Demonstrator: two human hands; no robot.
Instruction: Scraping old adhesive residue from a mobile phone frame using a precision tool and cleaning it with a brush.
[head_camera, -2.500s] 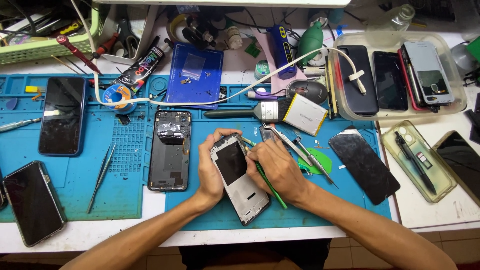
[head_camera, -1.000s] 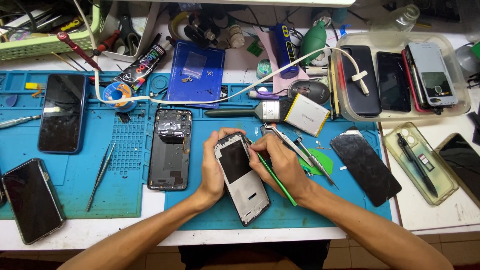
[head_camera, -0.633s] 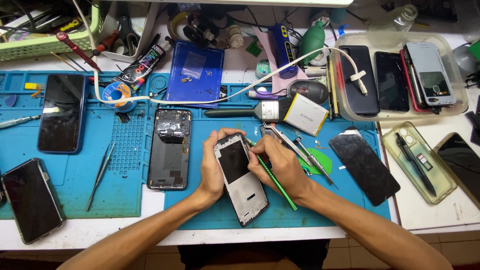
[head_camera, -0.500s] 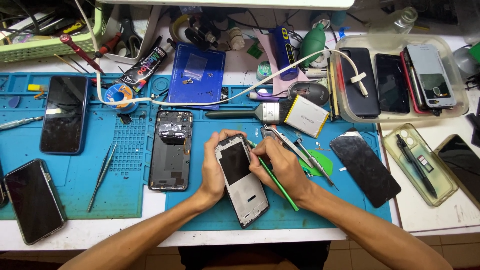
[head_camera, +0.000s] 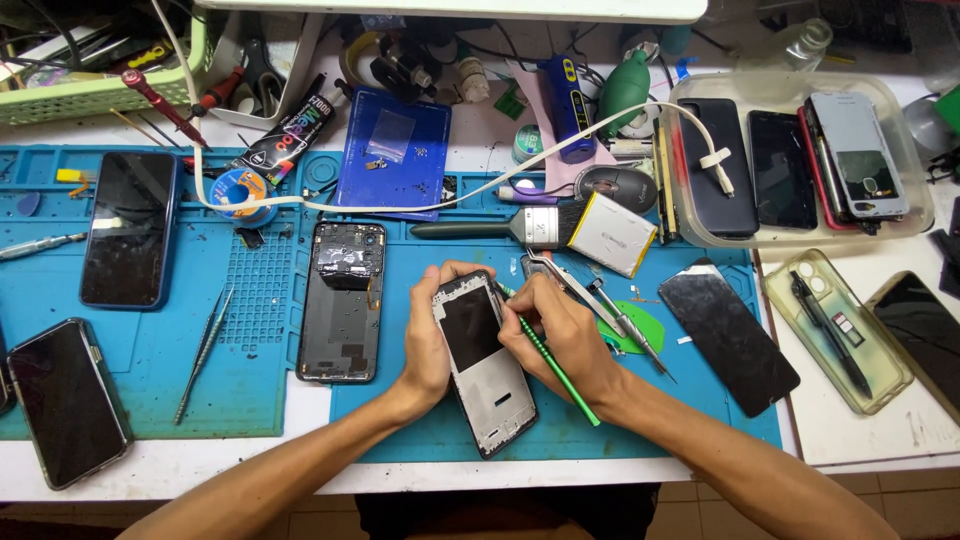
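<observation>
Gripping stripped phone frame (head_camera: 482, 360) at mat centre: left hand (head_camera: 428, 345) curls fingers round its left edge, thumb on top. Right hand (head_camera: 555, 330) pinches green tool (head_camera: 555, 365), tip at frame's upper right edge. Frame looks bare, screen off; opened phone body (head_camera: 342, 300) lies just left on blue mat (head_camera: 250, 370), reassembly apparently pending. Black glue tube (head_camera: 290, 135) with pale lettering upper left; white-labelled silver battery (head_camera: 612, 233) above right hand.

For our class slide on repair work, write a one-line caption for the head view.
Left hand steadies a phone frame while the right hand works a green tool at its top edge.
</observation>
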